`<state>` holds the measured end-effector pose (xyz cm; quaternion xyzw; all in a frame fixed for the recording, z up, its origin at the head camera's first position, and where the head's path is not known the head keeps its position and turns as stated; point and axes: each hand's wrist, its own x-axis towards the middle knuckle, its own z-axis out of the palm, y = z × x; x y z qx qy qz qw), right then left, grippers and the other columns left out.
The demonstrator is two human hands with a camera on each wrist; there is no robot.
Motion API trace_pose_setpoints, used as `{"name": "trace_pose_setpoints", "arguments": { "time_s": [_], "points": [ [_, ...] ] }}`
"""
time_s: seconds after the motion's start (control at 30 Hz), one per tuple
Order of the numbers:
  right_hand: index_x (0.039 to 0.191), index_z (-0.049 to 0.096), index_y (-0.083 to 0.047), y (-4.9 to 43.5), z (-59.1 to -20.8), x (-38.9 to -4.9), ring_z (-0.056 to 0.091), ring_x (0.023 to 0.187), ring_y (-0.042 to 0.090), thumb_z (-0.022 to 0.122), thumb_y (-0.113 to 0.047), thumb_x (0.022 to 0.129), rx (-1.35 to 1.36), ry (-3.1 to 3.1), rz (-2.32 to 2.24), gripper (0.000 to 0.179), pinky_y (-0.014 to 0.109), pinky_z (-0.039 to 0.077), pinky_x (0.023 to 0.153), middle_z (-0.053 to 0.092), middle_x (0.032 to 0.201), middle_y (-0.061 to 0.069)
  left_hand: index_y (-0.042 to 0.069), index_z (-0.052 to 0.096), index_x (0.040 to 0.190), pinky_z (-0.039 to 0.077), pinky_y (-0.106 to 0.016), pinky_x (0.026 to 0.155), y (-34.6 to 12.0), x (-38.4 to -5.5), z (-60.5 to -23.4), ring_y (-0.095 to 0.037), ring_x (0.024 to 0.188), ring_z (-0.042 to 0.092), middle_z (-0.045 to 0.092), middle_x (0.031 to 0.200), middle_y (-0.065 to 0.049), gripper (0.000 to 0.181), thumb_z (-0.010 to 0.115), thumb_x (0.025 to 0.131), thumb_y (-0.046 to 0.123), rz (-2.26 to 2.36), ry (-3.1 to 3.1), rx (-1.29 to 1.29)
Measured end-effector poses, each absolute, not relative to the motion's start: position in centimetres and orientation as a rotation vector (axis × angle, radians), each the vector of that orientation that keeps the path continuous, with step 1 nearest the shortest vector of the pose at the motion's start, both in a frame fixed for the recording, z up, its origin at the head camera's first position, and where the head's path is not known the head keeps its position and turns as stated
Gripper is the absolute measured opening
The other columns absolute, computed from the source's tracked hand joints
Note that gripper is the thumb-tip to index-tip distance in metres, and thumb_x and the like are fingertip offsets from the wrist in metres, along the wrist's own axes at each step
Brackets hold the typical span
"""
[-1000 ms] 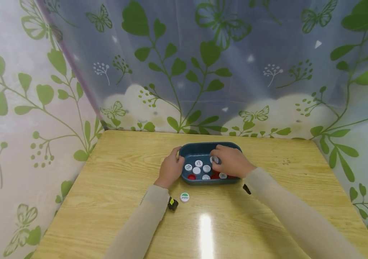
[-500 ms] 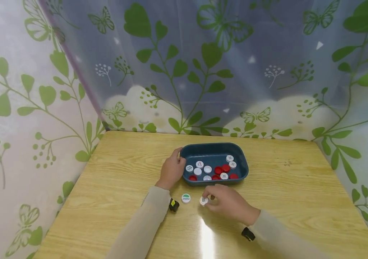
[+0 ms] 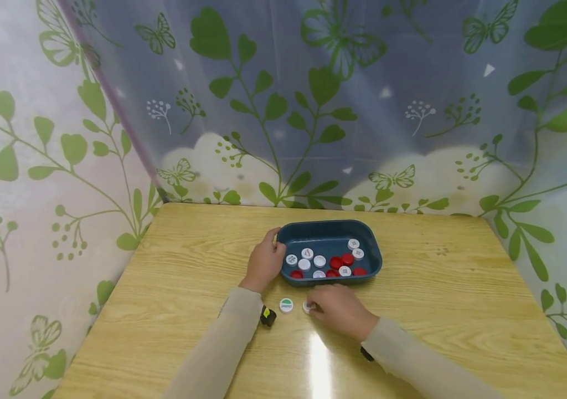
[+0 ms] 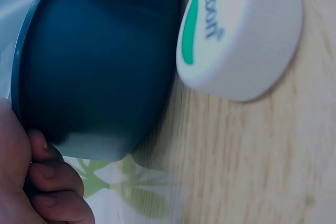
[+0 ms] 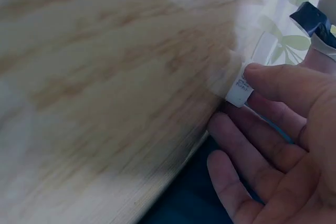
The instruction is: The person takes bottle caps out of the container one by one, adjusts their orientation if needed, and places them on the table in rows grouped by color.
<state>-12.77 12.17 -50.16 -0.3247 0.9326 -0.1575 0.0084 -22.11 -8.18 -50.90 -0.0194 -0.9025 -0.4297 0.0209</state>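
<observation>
My left hand (image 3: 263,261) grips the left end of a dark blue tray (image 3: 328,243); in the left wrist view its curled fingers (image 4: 58,179) hold the tray's rim. On the table in front of the tray lies a white bottle cap with a green mark (image 3: 285,305). Just right of it, my right hand (image 3: 340,311) pinches another white bottle cap (image 3: 307,306) at the tabletop. Thumb and fingertips hold that cap (image 5: 240,90) by its edge in the right wrist view, with the other fingers loosely bent.
Several white caps (image 3: 304,265) and red caps (image 3: 348,259) lie inside the tray, mostly along its near side. The wooden table (image 3: 428,288) meets a leaf-patterned curtain (image 3: 273,138) at the back and at both sides.
My right hand has come out of the tray toward me with a white cap, then brought it slightly left beside the green-marked cap. My left hand keeps its grip on the tray.
</observation>
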Motion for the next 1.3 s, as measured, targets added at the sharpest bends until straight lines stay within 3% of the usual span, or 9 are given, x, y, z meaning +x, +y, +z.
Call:
{"name": "trace_pose_setpoints", "arguments": {
  "time_s": [0.33, 0.67, 0.97, 1.07, 1.3],
  "points": [
    [0.091, 0.073, -0.016, 10.5, -50.3, -12.9, 0.064, 0.073, 0.015, 0.083, -0.019, 0.088, -1.085, 2.975, -0.336, 0.011, 0.035, 0.054, 0.073, 0.069, 0.083, -0.003, 0.013, 0.048, 0.153, 0.04, -0.032, 0.059, -8.1, -22.2, -51.1, -0.018, 0.059, 0.05, 0.046, 0.066, 0.0, 0.049, 0.05, 0.105, 0.022, -1.35, -2.785, -0.054],
    [0.085, 0.073, -0.014, 9.2, -49.7, -12.8, 0.063, 0.067, 0.018, 0.08, -0.011, 0.088, -1.084, 3.008, -0.237, 0.008, 0.034, 0.052, 0.063, 0.067, 0.075, 0.0, 0.016, 0.046, 0.155, 0.041, -0.033, 0.062, -7.8, -22.3, -51.2, -0.019, 0.06, 0.05, 0.044, 0.066, -0.001, 0.048, 0.048, 0.107, 0.023, -1.387, -2.788, -0.022],
    [0.082, 0.069, -0.015, 9.7, -49.9, -12.5, 0.064, 0.066, 0.015, 0.08, -0.01, 0.087, -1.081, 2.971, -0.275, 0.014, 0.033, 0.053, 0.062, 0.069, 0.074, -0.001, 0.018, 0.046, 0.155, 0.044, -0.036, 0.068, -7.4, -22.2, -51.0, -0.021, 0.065, 0.052, 0.045, 0.069, -0.002, 0.048, 0.046, 0.108, 0.025, -1.404, -2.803, -0.004],
    [0.09, 0.069, -0.013, 9.9, -49.7, -12.6, 0.063, 0.064, 0.014, 0.08, -0.01, 0.088, -1.025, 2.942, -0.332, 0.012, 0.032, 0.052, 0.061, 0.068, 0.074, -0.001, 0.018, 0.046, 0.155, 0.042, -0.035, 0.063, -7.3, -22.2, -51.0, -0.019, 0.061, 0.05, 0.044, 0.067, -0.001, 0.048, 0.046, 0.107, 0.025, -1.409, -2.799, -0.017],
    [0.118, 0.063, -0.008, 10.1, -49.2, -12.7, 0.061, 0.06, 0.012, 0.082, -0.009, 0.087, -0.975, 2.903, -0.404, 0.035, 0.03, 0.051, 0.059, 0.067, 0.074, 0.002, 0.017, 0.048, 0.154, 0.038, -0.035, 0.059, -7.1, -22.3, -51.0, -0.018, 0.057, 0.045, 0.041, 0.063, 0.001, 0.048, 0.048, 0.107, 0.023, -1.384, -2.787, -0.046]
  ]
}}
